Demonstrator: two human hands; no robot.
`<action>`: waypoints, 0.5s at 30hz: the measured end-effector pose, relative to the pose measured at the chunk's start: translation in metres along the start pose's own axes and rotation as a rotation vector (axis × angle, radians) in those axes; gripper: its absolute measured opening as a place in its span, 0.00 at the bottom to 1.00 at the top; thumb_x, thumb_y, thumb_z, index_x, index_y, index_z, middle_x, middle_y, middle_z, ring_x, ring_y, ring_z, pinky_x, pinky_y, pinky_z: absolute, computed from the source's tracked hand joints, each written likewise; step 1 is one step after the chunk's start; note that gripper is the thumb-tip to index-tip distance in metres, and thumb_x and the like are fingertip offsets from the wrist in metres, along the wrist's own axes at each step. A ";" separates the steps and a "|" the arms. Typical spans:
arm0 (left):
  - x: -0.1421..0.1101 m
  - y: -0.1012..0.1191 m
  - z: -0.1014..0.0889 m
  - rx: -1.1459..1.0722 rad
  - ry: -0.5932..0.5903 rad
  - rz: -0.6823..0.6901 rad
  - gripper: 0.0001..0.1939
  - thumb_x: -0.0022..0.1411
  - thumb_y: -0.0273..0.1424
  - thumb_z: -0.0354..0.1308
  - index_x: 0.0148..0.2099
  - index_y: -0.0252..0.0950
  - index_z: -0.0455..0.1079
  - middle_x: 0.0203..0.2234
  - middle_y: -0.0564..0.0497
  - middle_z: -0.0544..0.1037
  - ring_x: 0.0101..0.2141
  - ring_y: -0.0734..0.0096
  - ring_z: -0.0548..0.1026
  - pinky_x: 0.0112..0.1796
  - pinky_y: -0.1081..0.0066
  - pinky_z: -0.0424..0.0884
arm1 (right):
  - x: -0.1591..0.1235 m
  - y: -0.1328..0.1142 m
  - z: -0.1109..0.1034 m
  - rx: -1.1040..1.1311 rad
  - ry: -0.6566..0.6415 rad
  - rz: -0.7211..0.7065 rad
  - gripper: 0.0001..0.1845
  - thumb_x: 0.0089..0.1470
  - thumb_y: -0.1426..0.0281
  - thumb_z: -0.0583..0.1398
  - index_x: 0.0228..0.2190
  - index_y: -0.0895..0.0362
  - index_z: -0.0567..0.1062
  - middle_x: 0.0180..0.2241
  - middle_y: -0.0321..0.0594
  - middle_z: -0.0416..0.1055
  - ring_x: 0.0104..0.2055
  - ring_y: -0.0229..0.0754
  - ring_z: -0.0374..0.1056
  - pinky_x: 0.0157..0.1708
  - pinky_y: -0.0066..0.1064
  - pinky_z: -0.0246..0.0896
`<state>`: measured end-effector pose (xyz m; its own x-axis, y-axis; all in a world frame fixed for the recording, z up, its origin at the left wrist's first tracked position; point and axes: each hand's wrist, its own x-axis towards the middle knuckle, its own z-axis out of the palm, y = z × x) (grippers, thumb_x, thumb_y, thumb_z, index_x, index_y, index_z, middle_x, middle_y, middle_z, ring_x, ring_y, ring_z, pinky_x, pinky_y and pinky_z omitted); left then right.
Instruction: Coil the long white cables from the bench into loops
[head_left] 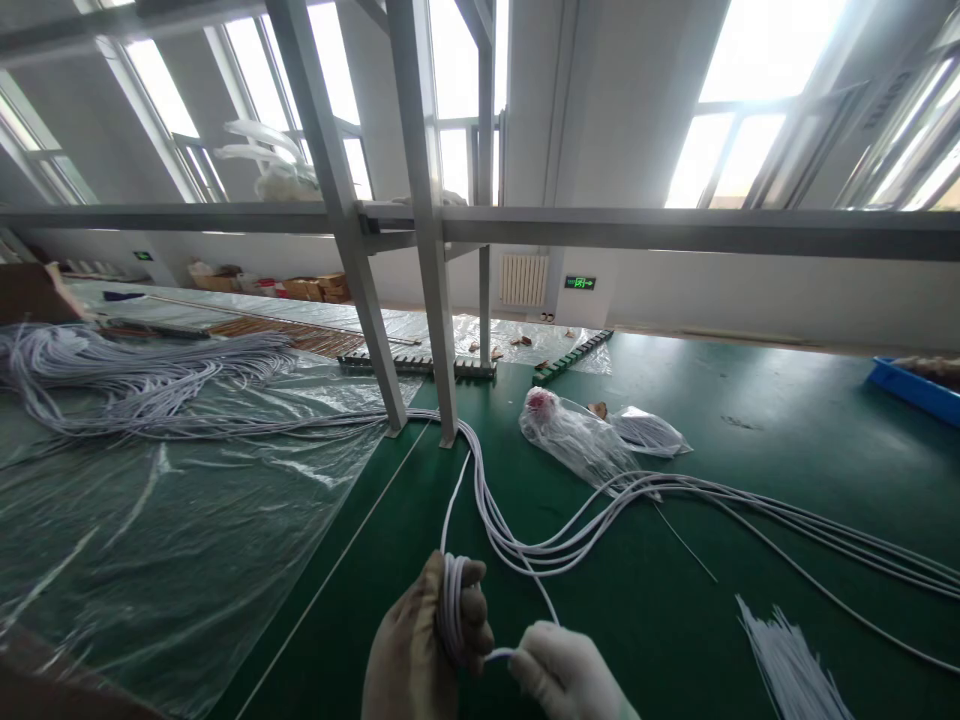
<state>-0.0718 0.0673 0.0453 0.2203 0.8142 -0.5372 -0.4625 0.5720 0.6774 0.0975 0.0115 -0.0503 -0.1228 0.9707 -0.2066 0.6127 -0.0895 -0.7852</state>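
Observation:
My left hand (420, 640), in a worn glove, is closed around a small coil of white cable (451, 605). From the coil one strand runs up toward the metal posts. My right hand (566, 670), in a white glove, sits just right of it, pinching the cable where it leaves the bottom of the coil. Beyond both hands a bundle of white cables (555, 560) curves over the green tabletop (645, 620) and stretches off to the right. The tips of the right fingers are partly hidden.
Metal frame posts (431, 300) stand ahead on the table. A large cable pile (150, 375) lies left on plastic sheeting (247, 500). Plastic bags (577, 440), a bunch of cable ties (791, 660), slotted green strips (574, 358) and a blue tray (915, 392) are around.

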 end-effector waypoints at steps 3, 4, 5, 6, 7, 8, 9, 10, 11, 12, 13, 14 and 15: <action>0.000 -0.001 -0.003 0.075 -0.138 -0.185 0.38 0.29 0.56 0.80 0.34 0.28 0.81 0.19 0.46 0.81 0.18 0.67 0.75 0.19 0.73 0.67 | 0.015 -0.010 -0.049 -0.085 0.132 -0.016 0.14 0.62 0.65 0.66 0.26 0.56 0.74 0.31 0.36 0.73 0.32 0.39 0.68 0.32 0.27 0.63; -0.001 -0.002 -0.002 0.106 -0.182 -0.235 0.37 0.30 0.55 0.80 0.33 0.28 0.80 0.19 0.46 0.81 0.17 0.67 0.75 0.20 0.72 0.67 | 0.021 -0.017 -0.062 -0.125 0.168 -0.024 0.14 0.59 0.65 0.68 0.25 0.57 0.74 0.31 0.35 0.72 0.32 0.39 0.67 0.31 0.27 0.63; -0.002 -0.005 -0.001 0.146 -0.210 -0.243 0.35 0.35 0.54 0.79 0.34 0.28 0.80 0.21 0.44 0.81 0.18 0.67 0.76 0.21 0.72 0.67 | 0.026 -0.026 -0.074 -0.154 0.186 -0.042 0.14 0.57 0.66 0.70 0.25 0.57 0.74 0.32 0.35 0.71 0.32 0.39 0.67 0.31 0.27 0.62; -0.004 -0.007 0.001 0.197 -0.222 -0.224 0.33 0.41 0.54 0.77 0.36 0.28 0.80 0.23 0.43 0.83 0.20 0.67 0.77 0.23 0.72 0.68 | 0.031 -0.036 -0.083 -0.180 0.194 -0.064 0.14 0.55 0.66 0.72 0.26 0.57 0.74 0.32 0.35 0.71 0.32 0.39 0.66 0.31 0.28 0.62; -0.006 -0.010 0.004 0.273 -0.225 -0.194 0.32 0.47 0.54 0.74 0.38 0.28 0.80 0.26 0.42 0.84 0.22 0.65 0.79 0.24 0.71 0.68 | 0.034 -0.047 -0.089 -0.203 0.198 -0.088 0.14 0.54 0.65 0.72 0.26 0.56 0.74 0.32 0.35 0.71 0.33 0.40 0.66 0.31 0.29 0.61; -0.007 -0.012 0.006 0.363 -0.206 -0.150 0.32 0.53 0.56 0.70 0.40 0.29 0.79 0.29 0.41 0.85 0.24 0.63 0.80 0.26 0.69 0.68 | 0.035 -0.058 -0.093 -0.230 0.206 -0.109 0.14 0.54 0.65 0.72 0.26 0.56 0.75 0.32 0.35 0.70 0.33 0.41 0.65 0.31 0.31 0.60; -0.008 -0.014 0.008 0.451 -0.165 -0.109 0.32 0.57 0.57 0.66 0.41 0.29 0.79 0.31 0.41 0.86 0.26 0.60 0.81 0.28 0.67 0.70 | 0.034 -0.068 -0.093 -0.268 0.214 -0.126 0.13 0.56 0.65 0.71 0.27 0.56 0.75 0.32 0.36 0.70 0.33 0.42 0.64 0.32 0.32 0.59; -0.008 -0.016 0.010 0.510 -0.105 -0.072 0.31 0.59 0.56 0.63 0.42 0.30 0.78 0.32 0.41 0.86 0.28 0.57 0.82 0.29 0.64 0.70 | 0.032 -0.076 -0.090 -0.316 0.221 -0.133 0.11 0.58 0.66 0.69 0.27 0.56 0.76 0.32 0.37 0.70 0.33 0.43 0.64 0.32 0.33 0.59; -0.008 -0.018 0.012 0.534 -0.037 -0.040 0.28 0.61 0.54 0.63 0.42 0.30 0.78 0.32 0.42 0.85 0.30 0.54 0.82 0.31 0.62 0.71 | 0.028 -0.082 -0.083 -0.359 0.224 -0.127 0.09 0.61 0.67 0.67 0.29 0.56 0.77 0.31 0.37 0.70 0.32 0.43 0.65 0.32 0.34 0.59; -0.006 -0.018 0.014 0.520 0.030 -0.020 0.25 0.62 0.51 0.64 0.41 0.31 0.78 0.30 0.43 0.85 0.32 0.52 0.81 0.33 0.61 0.71 | 0.025 -0.084 -0.073 -0.393 0.221 -0.115 0.07 0.63 0.69 0.64 0.31 0.55 0.77 0.32 0.38 0.71 0.32 0.43 0.66 0.33 0.34 0.60; -0.004 -0.018 0.015 0.476 0.097 -0.006 0.20 0.64 0.47 0.64 0.41 0.31 0.77 0.29 0.44 0.84 0.33 0.51 0.81 0.34 0.60 0.72 | 0.021 -0.084 -0.060 -0.422 0.211 -0.097 0.06 0.64 0.72 0.62 0.33 0.55 0.77 0.32 0.39 0.72 0.32 0.43 0.67 0.32 0.33 0.60; -0.002 -0.017 0.017 0.412 0.147 0.003 0.17 0.66 0.43 0.62 0.41 0.31 0.77 0.29 0.44 0.84 0.35 0.51 0.81 0.36 0.60 0.72 | 0.017 -0.081 -0.045 -0.420 0.187 -0.072 0.07 0.64 0.74 0.60 0.35 0.54 0.78 0.33 0.39 0.74 0.32 0.42 0.69 0.32 0.31 0.61; 0.001 -0.015 0.018 0.350 0.182 0.011 0.15 0.69 0.40 0.60 0.43 0.31 0.76 0.31 0.43 0.84 0.36 0.52 0.81 0.37 0.60 0.73 | 0.014 -0.075 -0.028 -0.410 0.152 -0.053 0.07 0.63 0.76 0.60 0.35 0.53 0.78 0.33 0.39 0.75 0.32 0.43 0.71 0.30 0.30 0.61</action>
<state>-0.0490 0.0615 0.0443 0.0461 0.8078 -0.5877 -0.1366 0.5879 0.7973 0.0714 0.0379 0.0224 -0.0652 0.9961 -0.0598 0.8716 0.0276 -0.4895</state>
